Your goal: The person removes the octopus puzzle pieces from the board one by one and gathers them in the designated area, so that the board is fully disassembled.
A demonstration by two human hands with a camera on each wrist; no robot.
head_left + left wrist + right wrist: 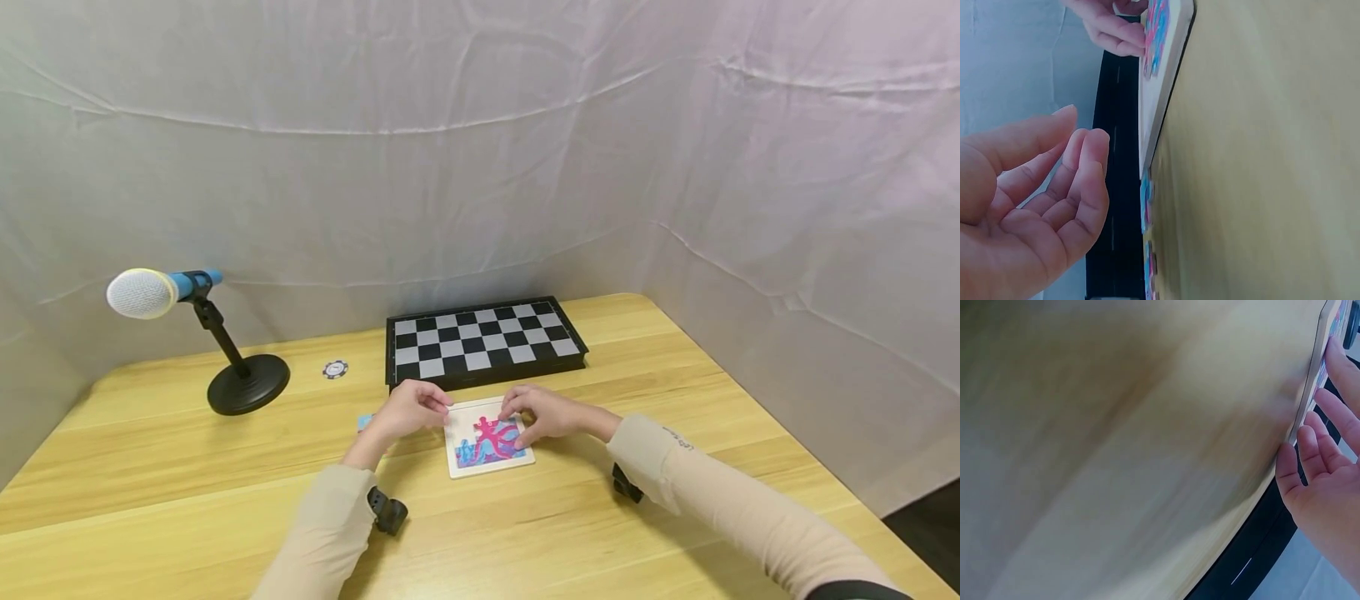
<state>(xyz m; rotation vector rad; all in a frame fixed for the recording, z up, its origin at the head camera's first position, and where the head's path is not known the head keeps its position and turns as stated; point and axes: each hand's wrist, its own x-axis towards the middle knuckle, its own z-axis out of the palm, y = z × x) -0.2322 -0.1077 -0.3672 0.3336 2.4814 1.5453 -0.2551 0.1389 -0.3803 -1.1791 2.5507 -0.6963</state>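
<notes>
A white-framed jigsaw puzzle tray lies on the table between the hands. Its lower part is filled with a pink octopus picture on blue, while the upper left is bare white. At the tray's right side is the right hand, fingers spread, with its tips touching the puzzle and edge. Beside the left edge hovers the left hand; its thumb and fingers are loosely bent, with nothing visible between them. Loose puzzle pieces lie left of the tray, mostly hidden behind the left hand in the head view.
A black-and-white folding chessboard lies just behind the tray. To the left, a blue microphone sits on a stand with a round black base. A poker chip lies between them. Pale cloth hangs behind the wooden table.
</notes>
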